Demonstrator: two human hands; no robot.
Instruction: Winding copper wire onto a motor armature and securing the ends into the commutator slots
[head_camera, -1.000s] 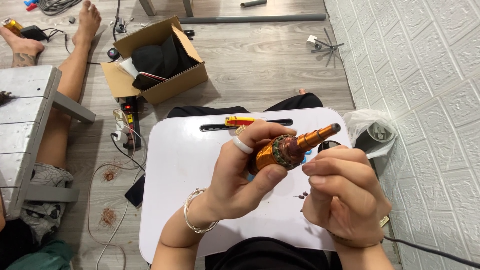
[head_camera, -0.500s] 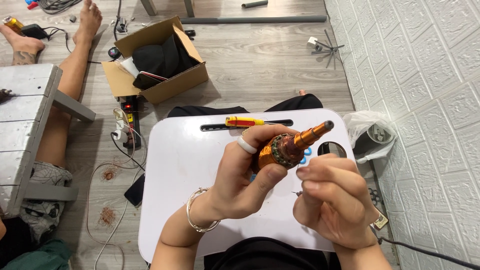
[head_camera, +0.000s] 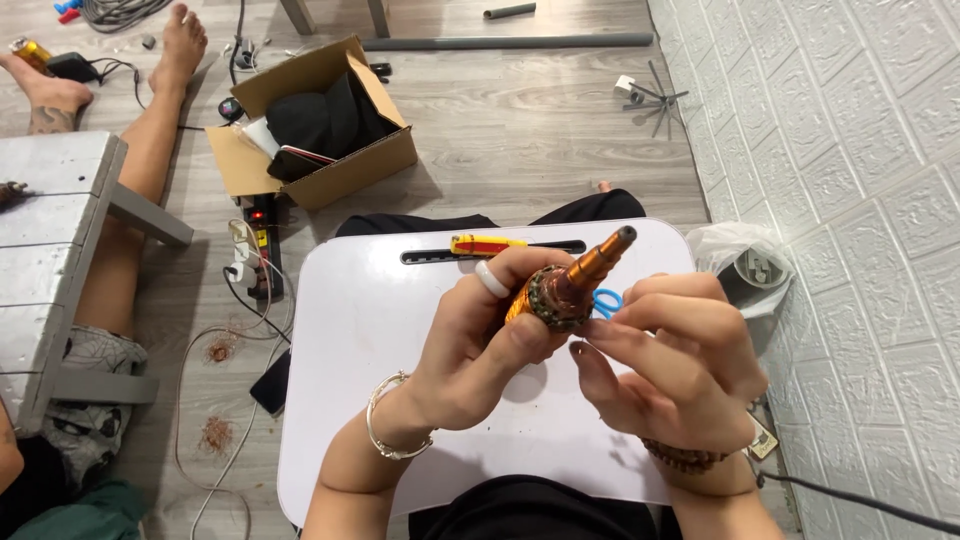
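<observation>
A: Left hand (head_camera: 480, 350)?
B: Fingers wrapped round a motor armature (head_camera: 560, 290), copper windings and an orange shaft, grip pressed tight on its lower end. White ring (head_camera: 492, 279) on one finger, metal bracelet (head_camera: 385, 430) at the wrist.

A: Where is the armature exactly?
B: Held in the air above the white tabletop (head_camera: 370, 350), tilted, shaft tip pointing up and to the right. Not touching the tabletop.

A: Right hand (head_camera: 680, 370)?
B: Just beside the armature on its right. Fingertips (head_camera: 590, 352) pinched together against the winding end. Whether a wire sits between them, can't tell, too small. Beaded bracelet (head_camera: 680, 458) on that wrist.

A: What else is on the tabletop?
B: Yellow and red screwdriver (head_camera: 483, 243) lying in the slot at the far edge. Something blue (head_camera: 606, 300) peeks out behind the armature, mostly hidden, can't name it.

A: Floor?
B: Open cardboard box (head_camera: 375, 165) with black cloth inside, far left of the tabletop. Black power strip (head_camera: 262, 245) with cables just beside the tabletop's left edge. Copper wire scraps (head_camera: 215, 435) near it. Clear plastic bag (head_camera: 745, 265) at the right, against the white wall. Grey pipe (head_camera: 500, 42) at the top.

A: Other people?
B: One person's bare legs (head_camera: 150, 120) stretched out on the floor at left, beside a grey bench (head_camera: 50, 250), well apart from the hands.
</observation>
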